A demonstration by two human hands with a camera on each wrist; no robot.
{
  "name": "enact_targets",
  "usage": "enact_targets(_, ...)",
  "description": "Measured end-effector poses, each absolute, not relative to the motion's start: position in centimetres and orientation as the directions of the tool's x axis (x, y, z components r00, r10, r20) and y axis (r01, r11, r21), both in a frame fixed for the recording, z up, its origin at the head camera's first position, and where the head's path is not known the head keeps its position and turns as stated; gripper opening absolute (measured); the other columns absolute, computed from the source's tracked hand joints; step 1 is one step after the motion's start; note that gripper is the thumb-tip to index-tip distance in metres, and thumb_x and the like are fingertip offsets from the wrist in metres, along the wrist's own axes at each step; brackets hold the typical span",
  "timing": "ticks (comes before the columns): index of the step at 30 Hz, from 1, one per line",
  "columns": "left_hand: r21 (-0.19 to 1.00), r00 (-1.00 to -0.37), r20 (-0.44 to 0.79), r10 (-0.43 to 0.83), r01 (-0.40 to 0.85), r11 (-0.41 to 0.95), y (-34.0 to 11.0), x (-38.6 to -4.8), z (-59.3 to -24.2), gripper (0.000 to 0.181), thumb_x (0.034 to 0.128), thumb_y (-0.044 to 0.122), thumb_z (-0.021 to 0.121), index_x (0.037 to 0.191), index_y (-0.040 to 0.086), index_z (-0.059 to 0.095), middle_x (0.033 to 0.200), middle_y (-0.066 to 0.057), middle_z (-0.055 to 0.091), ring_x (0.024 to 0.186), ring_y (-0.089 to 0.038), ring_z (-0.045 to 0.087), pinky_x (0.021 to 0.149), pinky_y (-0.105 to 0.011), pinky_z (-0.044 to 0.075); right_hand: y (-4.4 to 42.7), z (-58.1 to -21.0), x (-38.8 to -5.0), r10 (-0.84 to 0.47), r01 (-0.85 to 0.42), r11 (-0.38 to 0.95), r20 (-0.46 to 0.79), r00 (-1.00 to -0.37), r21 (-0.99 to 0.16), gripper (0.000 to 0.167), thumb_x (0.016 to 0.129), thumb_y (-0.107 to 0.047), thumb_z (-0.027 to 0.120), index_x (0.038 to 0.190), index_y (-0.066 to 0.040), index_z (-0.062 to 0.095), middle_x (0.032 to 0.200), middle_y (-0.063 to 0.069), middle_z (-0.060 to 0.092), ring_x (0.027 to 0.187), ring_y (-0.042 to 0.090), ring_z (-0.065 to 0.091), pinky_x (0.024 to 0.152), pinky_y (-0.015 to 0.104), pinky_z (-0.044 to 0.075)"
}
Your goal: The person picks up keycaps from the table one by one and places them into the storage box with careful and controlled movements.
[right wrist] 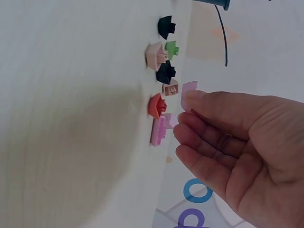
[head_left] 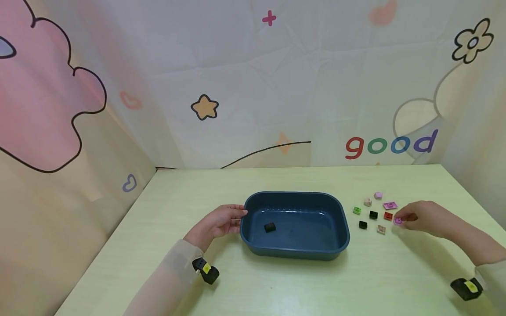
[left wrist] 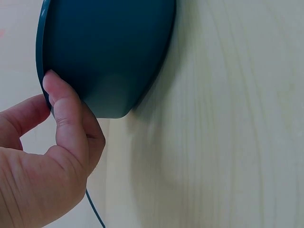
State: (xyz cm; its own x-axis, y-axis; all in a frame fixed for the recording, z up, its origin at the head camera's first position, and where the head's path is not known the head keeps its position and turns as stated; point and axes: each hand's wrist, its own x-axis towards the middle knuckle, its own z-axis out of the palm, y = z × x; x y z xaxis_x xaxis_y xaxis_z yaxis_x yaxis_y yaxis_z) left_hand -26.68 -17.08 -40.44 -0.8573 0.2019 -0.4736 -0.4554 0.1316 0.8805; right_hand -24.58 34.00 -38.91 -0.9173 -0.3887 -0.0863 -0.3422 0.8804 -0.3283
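Observation:
A dark blue plastic basin (head_left: pixel 294 252) stands on the table, with one black toy brick (head_left: pixel 270 227) lying inside toward its left. My left hand (head_left: pixel 223 223) holds the basin's left rim, thumb and fingers on either side of the wall (left wrist: pixel 109 52). Between thumb and fingertips, my right hand (head_left: pixel 428 218) pinches a small purple-pink toy brick (right wrist: pixel 189 90), raised off the table in the right wrist view. Close by lie a red brick (head_left: pixel 388 216), a longer pink brick (head_left: pixel 390 205) and a pale pink brick (head_left: pixel 381 229).
Left of these are two black bricks (head_left: pixel 373 215), a green brick (head_left: pixel 357 210), a beige brick (head_left: pixel 367 202) and a light purple brick (head_left: pixel 378 195). A printed curtain (head_left: pixel 253 87) hangs behind the pale wooden table (head_left: pixel 272 294) and along its sides.

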Motion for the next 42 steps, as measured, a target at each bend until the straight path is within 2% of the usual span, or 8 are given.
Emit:
enact_targets(4, 0.881, -0.859, -0.473, 0.198, -0.455, 0.13, -17.0, -26.7, -40.5, 0.026, 0.1057, 0.013, 0.054, 0.129, 0.002, 0.055, 0.082, 0.002, 0.061, 0.069, -0.009, 0.058, 0.06, -0.016, 0.056, 34.2, -38.0, -24.6, -0.386, -0.343, 0.883, -0.081, -0.919, -0.321, 0.022, 0.087, -0.004, 0.073, 0.106, 0.007, 0.074, 0.096, 0.012, 0.075, 0.082, 0.014, 0.059, 0.068, 0.023, 0.052)
enact_targets(10, 0.884, -0.859, -0.466, 0.212, -0.45, 0.125, -17.2, -26.7, -40.5, 0.024, 0.1059, 0.013, 0.054, 0.127, 0.002, 0.055, 0.082, 0.003, 0.062, 0.068, -0.008, 0.058, 0.061, -0.016, 0.057, 34.3, -36.6, -24.5, -0.37, -0.318, 0.888, -0.105, -0.923, -0.332, 0.024, 0.089, -0.005, 0.072, 0.11, 0.008, 0.072, 0.098, 0.013, 0.075, 0.083, 0.016, 0.058, 0.065, 0.02, 0.05)
enact_targets(16, 0.889, -0.86, -0.459, 0.222, -0.443, 0.119, -17.4, -26.6, -40.5, 0.022, 0.1059, 0.012, 0.054, 0.125, 0.002, 0.055, 0.082, 0.003, 0.062, 0.068, -0.008, 0.058, 0.061, -0.016, 0.056, 34.0, -34.9, -24.7, -0.376, -0.321, 0.886, -0.112, -0.92, -0.335, 0.026, 0.092, -0.008, 0.071, 0.113, 0.008, 0.071, 0.096, 0.005, 0.074, 0.077, 0.001, 0.053, 0.065, 0.019, 0.051)
enact_targets(25, 0.89, -0.863, -0.457, 0.217, -0.439, 0.128, -17.2, -26.6, -40.7, 0.023, 0.106, 0.012, 0.053, 0.127, 0.001, 0.055, 0.081, 0.002, 0.061, 0.068, -0.008, 0.06, 0.061, -0.017, 0.057, 33.5, -32.3, -25.1, -0.38, -0.337, 0.884, -0.08, -0.921, -0.323, 0.026, 0.094, -0.011, 0.07, 0.115, 0.005, 0.072, 0.101, 0.007, 0.077, 0.079, -0.006, 0.059, 0.068, 0.018, 0.053)
enact_targets(33, 0.89, -0.86, -0.456, 0.23, -0.435, 0.136, -17.2, -26.7, -40.5, 0.023, 0.1063, 0.012, 0.053, 0.126, 0.001, 0.054, 0.083, 0.002, 0.061, 0.069, -0.009, 0.059, 0.062, -0.017, 0.057, 33.4, -30.5, -25.2, -0.372, -0.337, 0.879, -0.041, -0.927, -0.338, 0.025, 0.095, -0.01, 0.069, 0.116, 0.004, 0.073, 0.103, 0.009, 0.078, 0.077, -0.009, 0.061, 0.068, 0.018, 0.054)
enact_targets(42, 0.89, -0.86, -0.455, 0.231, -0.434, 0.139, -17.1, -26.8, -40.6, 0.026, 0.1062, 0.013, 0.052, 0.129, 0.0, 0.053, 0.083, 0.002, 0.061, 0.069, -0.009, 0.059, 0.061, -0.017, 0.056, 31.9, -28.3, -25.9, -0.39, -0.362, 0.878, -0.032, -0.92, -0.313, 0.027, 0.094, -0.013, 0.072, 0.118, 0.001, 0.073, 0.103, 0.005, 0.076, 0.079, -0.004, 0.061, 0.069, 0.017, 0.054)
